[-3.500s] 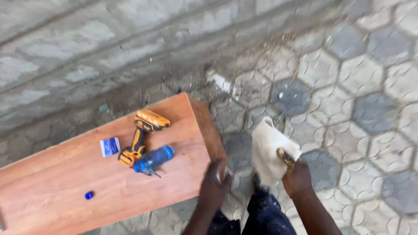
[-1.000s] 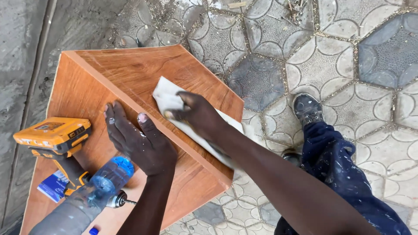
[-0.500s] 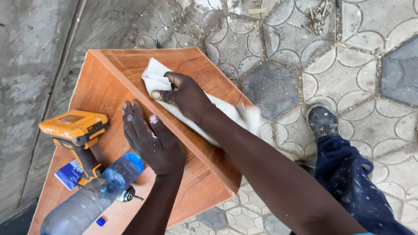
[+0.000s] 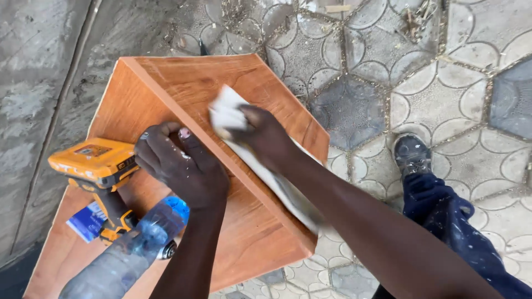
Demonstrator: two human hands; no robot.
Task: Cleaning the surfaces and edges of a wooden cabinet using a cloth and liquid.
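Since the frame half a second back, the right hand (image 4: 265, 133) has slid the white cloth (image 4: 228, 115) a little to the right along the end face of the wooden box (image 4: 260, 238), and the left hand (image 4: 180, 166) has gone from lying flat with fingers spread to curling its fingers inward. That left hand now rests on the box's top face, knuckles bent, close to the edge where the 2 faces meet — it grasps nothing that can be seen. The right hand presses down on the cloth, fingers clenched over its upper end; the rest of the cloth trails back under the forearm toward the lower corner of the box, blurred.

Just left of the left hand lies a yellow cordless drill (image 4: 97, 166) on its side, its battery end near the knuckles. A clear plastic bottle with a blue end (image 4: 138, 243) lies across the drill's lower part, touching it. A small blue-and-white card (image 4: 84, 222) sits under the drill's handle — partly hidden. To the right, a dark shoe (image 4: 411, 155) and a blue trouser leg (image 4: 449, 221) stand on the hexagon-patterned paving (image 4: 443, 88).
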